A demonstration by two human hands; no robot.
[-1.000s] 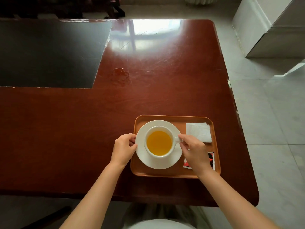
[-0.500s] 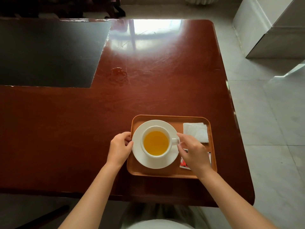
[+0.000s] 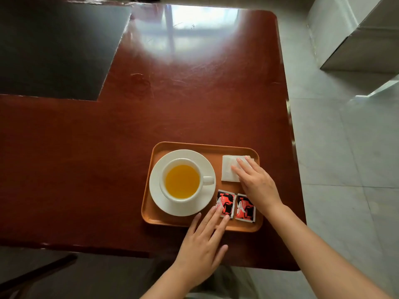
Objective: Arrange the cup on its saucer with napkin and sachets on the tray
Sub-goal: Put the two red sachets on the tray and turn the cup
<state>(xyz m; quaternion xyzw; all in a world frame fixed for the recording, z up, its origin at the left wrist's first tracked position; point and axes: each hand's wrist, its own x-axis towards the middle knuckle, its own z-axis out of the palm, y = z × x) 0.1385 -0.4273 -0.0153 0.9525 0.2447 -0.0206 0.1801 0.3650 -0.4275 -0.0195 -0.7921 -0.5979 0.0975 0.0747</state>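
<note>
Now final tidying step: right hand (image 3: 257, 182) flat on napkin (image 3: 228, 171), left hand (image 3: 203, 240) fingertips on sachet (image 3: 225, 202), both open. Cup (image 3: 182, 182) sits on saucer (image 3: 164, 203). Next: gently square both sachets.

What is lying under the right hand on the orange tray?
A folded white paper napkin lies under the right hand, whose fingers rest flat on it. The napkin's right part is covered by the hand, so anything beneath there on the orange tray cannot be seen.
</note>
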